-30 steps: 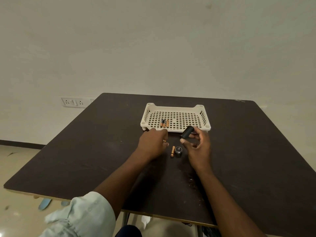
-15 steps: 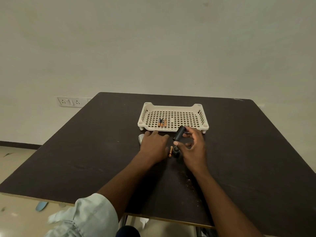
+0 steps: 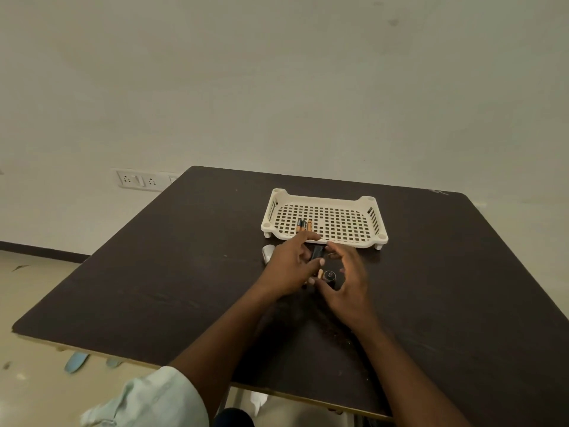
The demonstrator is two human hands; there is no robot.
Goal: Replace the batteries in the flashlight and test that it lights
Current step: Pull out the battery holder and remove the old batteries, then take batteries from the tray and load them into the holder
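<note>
A dark table (image 3: 184,272) carried a cream perforated tray (image 3: 326,200) with spare batteries (image 3: 304,225) at its near left. Just before the tray, the left hand (image 3: 289,268) gripped the black flashlight body (image 3: 317,253). The right hand (image 3: 349,283) curled open, grasping nothing. Between the hands lay the flashlight cap (image 3: 329,275) and one battery (image 3: 320,274).

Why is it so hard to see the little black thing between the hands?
In the head view the light is dim and flat, so the black flashlight body blends into the dark table; both hands, left hand and right hand, look slightly blurred, and the wide lens makes everything small.
</note>
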